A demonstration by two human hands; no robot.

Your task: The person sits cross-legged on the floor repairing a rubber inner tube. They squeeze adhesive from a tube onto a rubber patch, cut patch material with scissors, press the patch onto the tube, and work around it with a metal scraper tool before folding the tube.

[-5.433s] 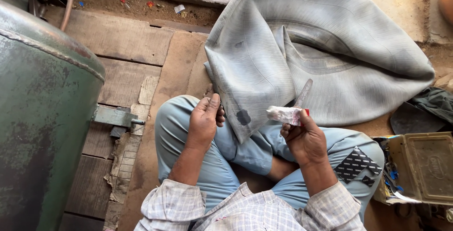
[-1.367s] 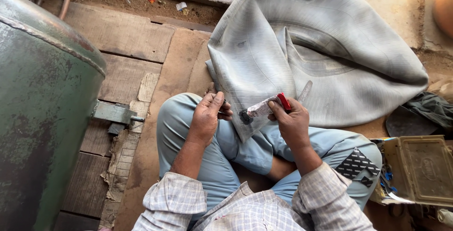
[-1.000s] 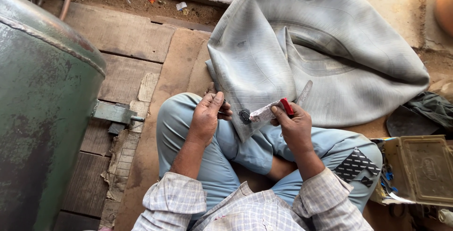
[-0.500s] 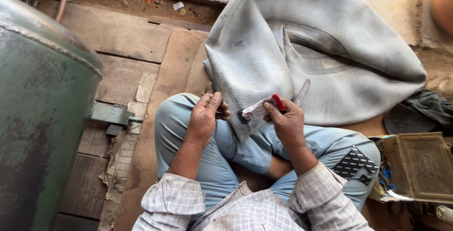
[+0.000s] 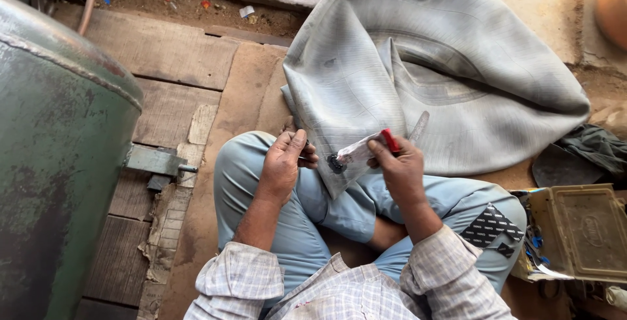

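- Head view looks down on a person sitting cross-legged on a wooden floor, with a grey rubber inner tube (image 5: 444,72) spread across the lap and floor.
- Left hand (image 5: 282,163) pins a folded corner of the tube on the left knee, its fingers closed on the rubber.
- Right hand (image 5: 400,166) has its fingers clamped on a squeezed white tube of adhesive (image 5: 360,153) with a red cap (image 5: 390,141), its nozzle end at a dark round spot (image 5: 336,163) on the rubber.
- Judged step: glue going onto the marked spot; it calls for a steady squeeze and a flat fold.
- A green tank (image 5: 59,157) stands left; an olive metal box (image 5: 578,232) sits right.
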